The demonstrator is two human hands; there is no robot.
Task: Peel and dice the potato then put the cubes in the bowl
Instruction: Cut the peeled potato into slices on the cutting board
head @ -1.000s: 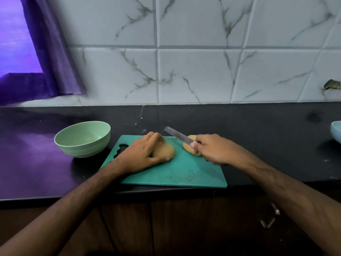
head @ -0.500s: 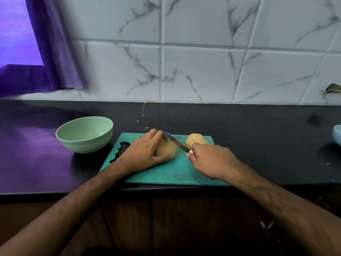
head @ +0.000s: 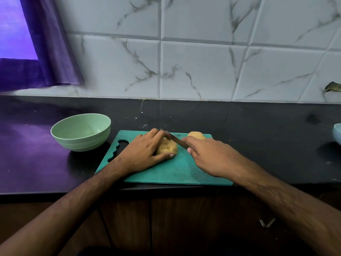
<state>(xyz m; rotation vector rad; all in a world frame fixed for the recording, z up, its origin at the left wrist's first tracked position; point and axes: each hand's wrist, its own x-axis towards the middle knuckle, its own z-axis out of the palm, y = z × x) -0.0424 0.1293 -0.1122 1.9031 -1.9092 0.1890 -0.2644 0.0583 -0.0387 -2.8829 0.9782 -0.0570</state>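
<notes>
A purple curtain [head: 53,52] hangs upper left beside the marbled wall tiles [head: 199,71], above a black counter [head: 258,130]. The green bowl [head: 81,132] stands left of the teal cutting board [head: 166,174]. At centre the left hand [head: 145,154] curls over a potato piece [head: 168,147]. The knife [head: 177,141] slants from upper left to lower right, its handle hidden in the right hand [head: 208,156] gripping it. Another potato piece [head: 196,135] is half hidden behind. A blue dish [head: 337,133] is cut off at right.
</notes>
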